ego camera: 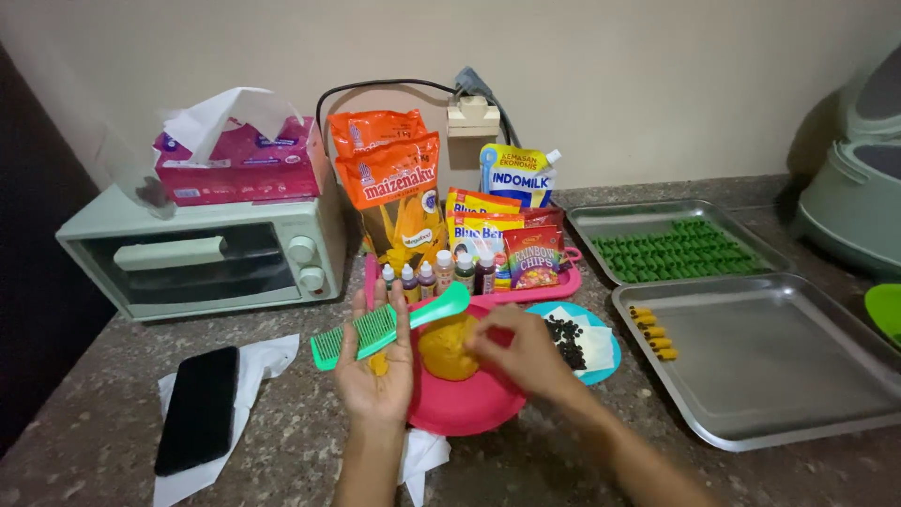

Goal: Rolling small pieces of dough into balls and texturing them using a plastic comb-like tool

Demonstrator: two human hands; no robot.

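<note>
Lying open, left hand (377, 374) carries comb (385, 325); right hand (522, 349) pinches dough (445, 347).

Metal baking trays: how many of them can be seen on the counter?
2. The far tray holds rows of green pieces; the near tray in front of it holds a few orange pieces in its left corner. None seems hidden.

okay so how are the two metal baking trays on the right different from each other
The far tray is covered with rows of small green pieces; the near tray holds only a short column of small orange pieces at its left end. The near tray fills more of the view, being closer to the camera. Both are shiny, rectangular, rimmed metal trays lying flat on the speckled counter.
</note>
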